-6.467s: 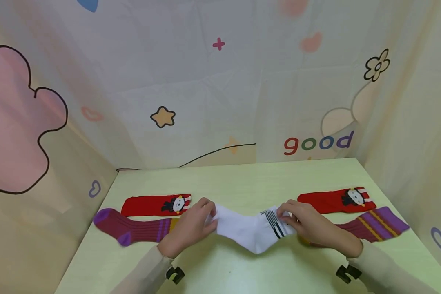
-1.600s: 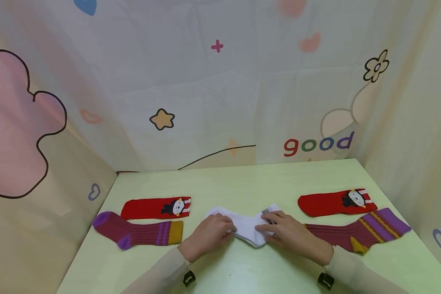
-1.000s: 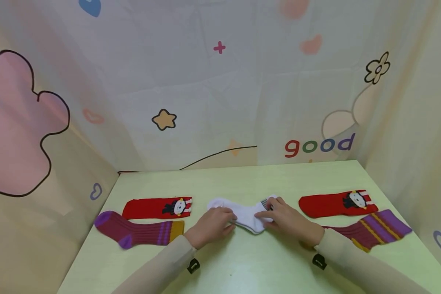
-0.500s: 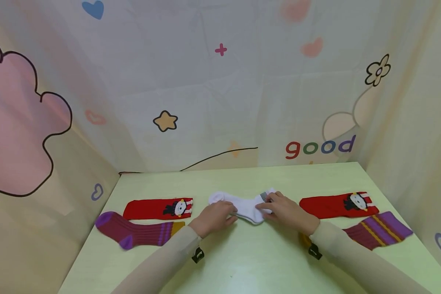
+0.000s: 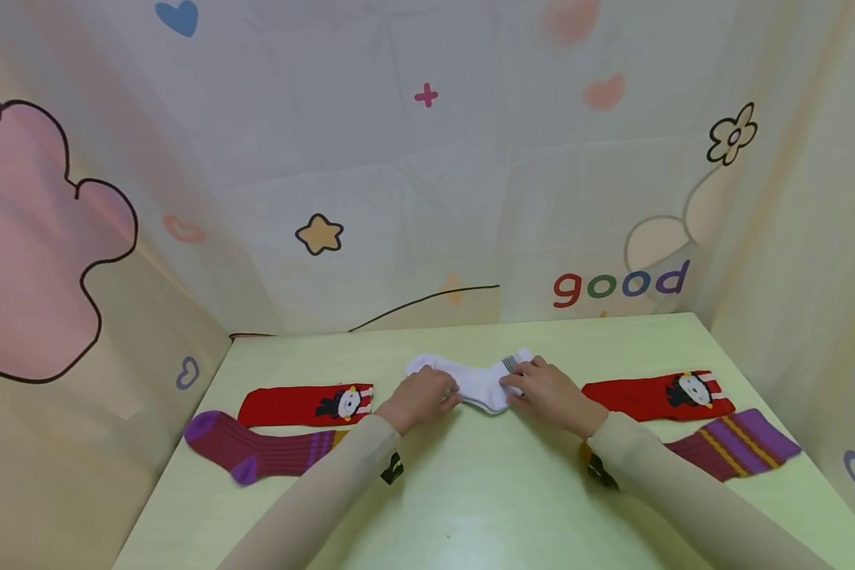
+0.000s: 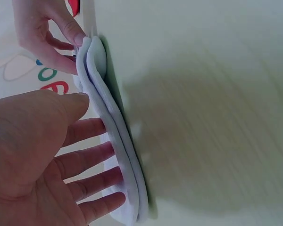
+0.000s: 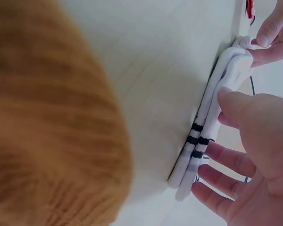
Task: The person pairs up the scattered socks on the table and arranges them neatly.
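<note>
Two white ankle socks [image 5: 476, 384] with dark stripes at the cuff lie stacked flat, one on the other, toward the back middle of the table; the right wrist view shows both striped cuffs [image 7: 196, 141]. My left hand [image 5: 420, 396] rests on the toe half, its fingers [image 6: 92, 157] nearly straight on the upper sock and its thumb along the near side. On the cuff half rests my right hand [image 5: 557, 398], fingers [image 7: 231, 157] spread and only slightly bent, thumb touching the sock's edge. Neither hand curls round the socks.
A red cartoon sock [image 5: 285, 406] and a burgundy-purple sock [image 5: 274, 453] lie at left. Another red sock [image 5: 634, 397] and striped burgundy sock [image 5: 744, 445] lie at right, partly under the right forearm. Blurred mustard knit [image 7: 52, 122] fills the right wrist view's left. A printed curtain [image 5: 399, 174] surrounds the table.
Earliest, both hands held one white sock stretched above the table. Since then it has come down onto the stack, and both hands have slid the white socks away toward the back.
</note>
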### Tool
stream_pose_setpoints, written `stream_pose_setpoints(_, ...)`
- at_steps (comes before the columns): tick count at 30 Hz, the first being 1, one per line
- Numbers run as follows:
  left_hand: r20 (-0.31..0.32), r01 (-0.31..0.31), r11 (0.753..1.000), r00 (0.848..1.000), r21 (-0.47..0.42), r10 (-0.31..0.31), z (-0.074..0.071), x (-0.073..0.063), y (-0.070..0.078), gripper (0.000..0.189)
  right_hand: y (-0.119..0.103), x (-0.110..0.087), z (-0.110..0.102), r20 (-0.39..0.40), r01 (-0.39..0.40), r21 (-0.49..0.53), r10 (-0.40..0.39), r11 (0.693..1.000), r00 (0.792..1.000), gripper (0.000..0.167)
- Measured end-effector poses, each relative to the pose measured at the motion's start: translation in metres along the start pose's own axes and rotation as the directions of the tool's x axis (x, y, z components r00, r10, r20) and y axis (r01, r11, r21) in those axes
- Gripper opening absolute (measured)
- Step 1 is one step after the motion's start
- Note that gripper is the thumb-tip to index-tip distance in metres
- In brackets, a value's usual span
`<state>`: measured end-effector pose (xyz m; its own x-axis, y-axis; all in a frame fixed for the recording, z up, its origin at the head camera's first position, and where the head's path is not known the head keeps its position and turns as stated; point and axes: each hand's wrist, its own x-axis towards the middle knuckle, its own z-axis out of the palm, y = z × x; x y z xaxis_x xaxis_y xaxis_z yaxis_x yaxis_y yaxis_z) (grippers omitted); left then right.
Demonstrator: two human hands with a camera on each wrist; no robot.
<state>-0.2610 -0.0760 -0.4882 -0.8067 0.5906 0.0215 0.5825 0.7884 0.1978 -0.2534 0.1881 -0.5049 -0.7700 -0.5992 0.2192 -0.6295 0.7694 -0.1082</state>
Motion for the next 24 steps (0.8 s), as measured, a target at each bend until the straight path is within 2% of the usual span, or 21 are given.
stream_pose_setpoints(4, -0.010, -0.007, 1.000, 1.000, 0.023, 0.007, 0.001, 0.006, -0.002, 0.028, 0.002, 0.005, 0.001, -0.020, -0.003, -0.018, 0.002, 1.000, 1.000, 0.034)
stream_pose_setpoints(8, 0.001, 0.020, 1.000, 1.000, 0.011, -0.020, 0.001, 0.011, -0.004, 0.029, 0.005, 0.010, 0.002, -0.023, -0.020, -0.020, 0.020, 1.000, 1.000, 0.033)
stream_pose_setpoints(12, 0.001, 0.049, 0.999, 0.999, 0.010, -0.049, 0.000, 0.015, -0.005, 0.029, 0.008, 0.014, 0.003, -0.011, -0.035, -0.009, 0.035, 0.999, 0.999, 0.032)
stream_pose_setpoints(18, -0.015, 0.058, 0.997, 0.998, 0.051, -0.057, -0.004, 0.018, -0.003, 0.028, 0.010, 0.021, 0.002, 0.007, -0.061, -0.006, 0.062, 0.998, 0.998, 0.031)
stream_pose_setpoints(24, -0.022, 0.071, 0.995, 0.997, 0.074, -0.069, -0.006, 0.022, -0.004, 0.026, 0.012, 0.026, 0.002, 0.002, -0.119, 0.018, 0.119, 0.993, 0.993, 0.032)
